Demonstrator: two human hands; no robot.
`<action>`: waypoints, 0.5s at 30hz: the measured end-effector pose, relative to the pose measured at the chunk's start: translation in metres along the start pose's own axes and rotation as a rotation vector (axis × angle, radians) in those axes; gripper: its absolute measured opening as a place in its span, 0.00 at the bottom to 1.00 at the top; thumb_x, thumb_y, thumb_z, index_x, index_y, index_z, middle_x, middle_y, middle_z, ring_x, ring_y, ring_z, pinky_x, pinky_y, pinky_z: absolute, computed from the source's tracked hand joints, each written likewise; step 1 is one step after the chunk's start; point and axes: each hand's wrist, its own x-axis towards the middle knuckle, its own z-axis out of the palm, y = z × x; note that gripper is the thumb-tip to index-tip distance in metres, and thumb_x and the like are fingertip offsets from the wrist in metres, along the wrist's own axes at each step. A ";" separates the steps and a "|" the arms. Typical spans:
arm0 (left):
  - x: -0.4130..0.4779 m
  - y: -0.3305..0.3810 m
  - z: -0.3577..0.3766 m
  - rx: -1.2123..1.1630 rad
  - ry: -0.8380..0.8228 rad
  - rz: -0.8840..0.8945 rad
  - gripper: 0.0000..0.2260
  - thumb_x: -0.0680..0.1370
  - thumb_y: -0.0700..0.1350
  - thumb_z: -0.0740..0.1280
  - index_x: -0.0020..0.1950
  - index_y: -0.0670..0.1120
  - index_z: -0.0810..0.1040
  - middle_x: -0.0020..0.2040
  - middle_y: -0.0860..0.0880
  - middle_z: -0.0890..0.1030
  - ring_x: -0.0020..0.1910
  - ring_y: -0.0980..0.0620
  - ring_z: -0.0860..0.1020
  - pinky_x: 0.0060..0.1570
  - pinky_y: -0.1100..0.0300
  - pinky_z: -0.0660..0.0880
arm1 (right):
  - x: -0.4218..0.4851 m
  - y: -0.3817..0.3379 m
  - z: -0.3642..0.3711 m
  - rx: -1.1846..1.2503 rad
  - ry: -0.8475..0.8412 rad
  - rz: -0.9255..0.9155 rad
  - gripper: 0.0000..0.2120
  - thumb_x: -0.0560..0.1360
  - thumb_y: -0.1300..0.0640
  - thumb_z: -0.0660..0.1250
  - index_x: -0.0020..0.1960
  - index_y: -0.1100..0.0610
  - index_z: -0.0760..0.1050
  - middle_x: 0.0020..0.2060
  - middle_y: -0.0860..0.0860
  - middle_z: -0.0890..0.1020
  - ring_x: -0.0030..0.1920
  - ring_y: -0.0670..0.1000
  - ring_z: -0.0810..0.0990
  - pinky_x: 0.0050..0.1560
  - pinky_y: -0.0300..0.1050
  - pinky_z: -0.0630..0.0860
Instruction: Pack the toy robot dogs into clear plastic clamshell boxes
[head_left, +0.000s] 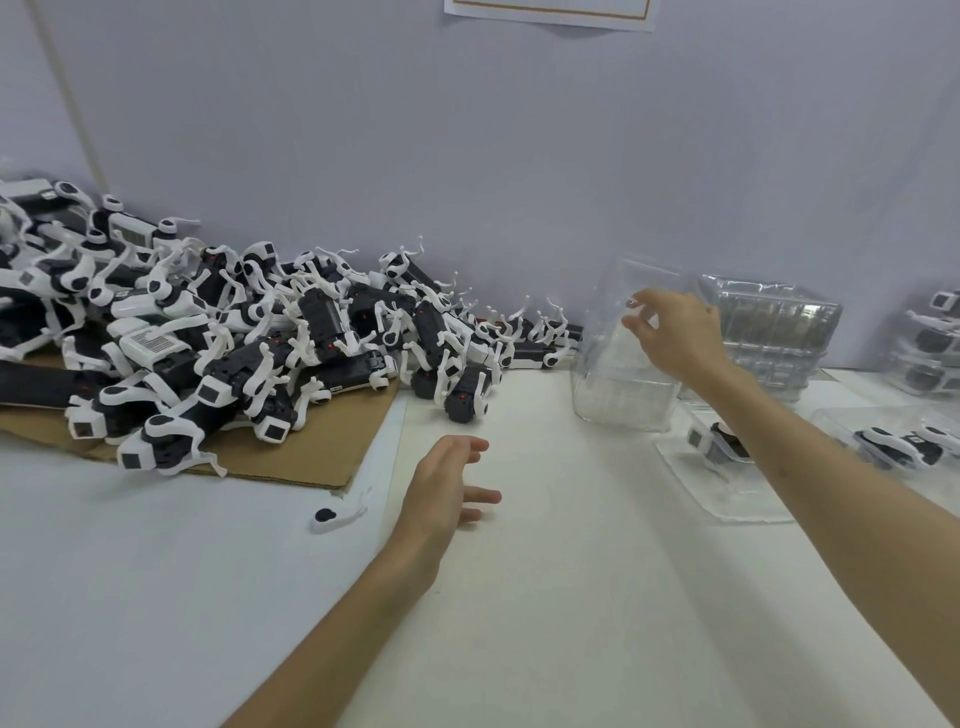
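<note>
Our right hand reaches forward, and its curled fingers and thumb pinch the top edge of a tall stack of clear clamshell boxes. The stack stands upright on the white table close to the wall. Our left hand hovers low over the table with fingers loosely spread, holding nothing.

Under our right forearm an open clamshell lies flat with one toy dog in it. To its right is another filled box. Behind the right hand is a second stack of empty shells, and at the far right edge filled boxes are stacked.

To the left of our left hand, the pile of black-and-white toy robot dogs is heaped against the wall, partly on a sheet of brown cardboard; a few dogs spill past it toward the clear stack. A loose white leg piece lies on the table just off the cardboard's corner.

Some dogs show a pale panel with a dotted grid; any lettering there is too small to read. A paper sheet with a brown border hangs on the wall at the top edge, its text cut off.
</note>
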 end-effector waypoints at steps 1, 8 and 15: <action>0.000 0.000 0.000 0.002 0.000 0.001 0.13 0.85 0.47 0.54 0.56 0.50 0.79 0.60 0.52 0.77 0.46 0.47 0.86 0.46 0.54 0.75 | 0.001 0.000 -0.001 0.002 0.010 -0.012 0.14 0.82 0.52 0.66 0.65 0.53 0.78 0.52 0.48 0.85 0.64 0.55 0.76 0.70 0.54 0.58; 0.001 -0.003 0.000 0.006 -0.001 0.006 0.14 0.85 0.48 0.53 0.57 0.50 0.79 0.60 0.52 0.77 0.47 0.47 0.85 0.46 0.54 0.75 | 0.007 -0.011 -0.016 0.062 0.178 -0.090 0.14 0.79 0.57 0.69 0.64 0.53 0.78 0.54 0.50 0.83 0.62 0.55 0.76 0.64 0.49 0.61; 0.002 -0.003 -0.002 -0.052 -0.007 -0.012 0.13 0.85 0.48 0.55 0.55 0.50 0.79 0.58 0.50 0.81 0.47 0.46 0.85 0.45 0.54 0.77 | -0.035 -0.054 -0.028 0.200 0.277 -0.256 0.16 0.76 0.58 0.69 0.63 0.54 0.78 0.51 0.47 0.83 0.59 0.51 0.78 0.62 0.40 0.58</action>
